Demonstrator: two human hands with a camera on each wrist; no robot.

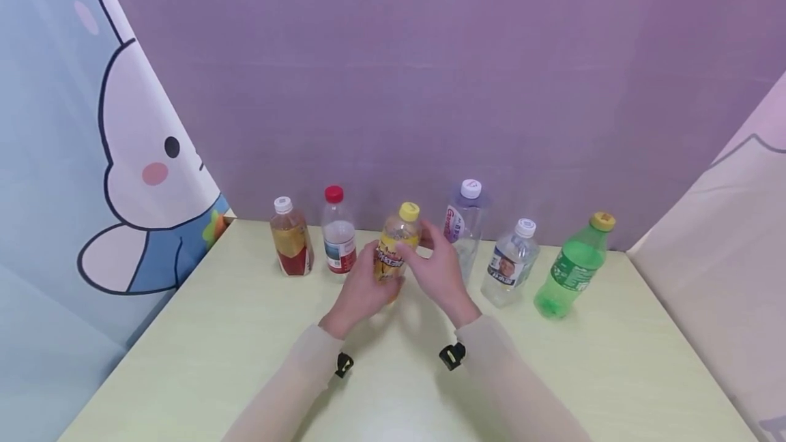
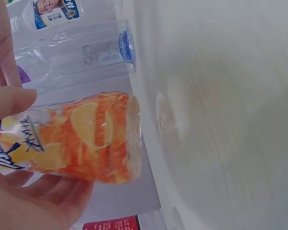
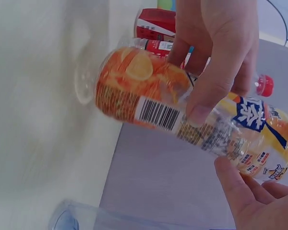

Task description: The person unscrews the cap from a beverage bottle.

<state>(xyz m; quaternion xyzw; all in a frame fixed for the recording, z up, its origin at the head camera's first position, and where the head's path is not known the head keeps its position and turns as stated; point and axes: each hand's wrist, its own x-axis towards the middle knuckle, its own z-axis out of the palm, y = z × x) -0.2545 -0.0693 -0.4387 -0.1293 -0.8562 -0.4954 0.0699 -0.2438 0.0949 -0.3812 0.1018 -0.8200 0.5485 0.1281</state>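
A clear bottle with a yellow cap and an orange tea label [image 1: 399,241] stands between both hands at mid-table. My left hand [image 1: 366,288] grips its lower half, thumb on one side and fingers round the other. Up near the bottle's shoulder, my right hand [image 1: 439,268] holds it between thumb and fingertips. In the right wrist view the bottle [image 3: 158,103] shows its barcode side, with the left hand [image 3: 218,52] over the label and the right hand [image 3: 259,203] at the upper part. Its base [image 2: 134,139] is close over the tabletop, above its reflection.
To the left stand a white-capped bottle [image 1: 291,244] and a red-capped bottle [image 1: 340,237]. To the right are a tall clear bottle [image 1: 467,224], a smaller clear bottle [image 1: 510,264] and a green bottle [image 1: 571,271]. A purple cloth [image 1: 430,74] hangs behind the table [image 1: 245,333].
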